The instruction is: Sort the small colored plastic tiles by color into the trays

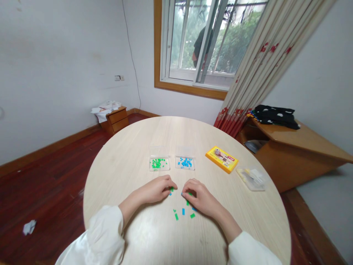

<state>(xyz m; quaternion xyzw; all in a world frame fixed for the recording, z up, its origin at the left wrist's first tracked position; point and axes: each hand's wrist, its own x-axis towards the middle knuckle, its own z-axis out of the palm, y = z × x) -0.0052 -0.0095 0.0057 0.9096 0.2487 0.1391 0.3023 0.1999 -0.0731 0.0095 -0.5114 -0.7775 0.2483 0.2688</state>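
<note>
My left hand [158,188] is over the middle of the round table [132,147], its fingers curled round a small green brick [172,189]. A small blue brick [170,194] shows just under its thumb. Facing it, my right hand [200,195] pinches a tiny blue brick [182,194] between thumb and fingertips. Partly beneath that hand are a green brick [188,202] and another blue piece [194,209]. Closer to me lie a loose blue brick [183,211] and several green ones, among them a green brick [192,216].
Beyond my hands stand two clear boxes, a box of green bricks [168,167] and a box of blue bricks [193,166]. To the right lie a yellow box [222,159] and a clear plastic case [252,179]. A tilted wooden cabinet [309,147] leans beyond the table's right edge.
</note>
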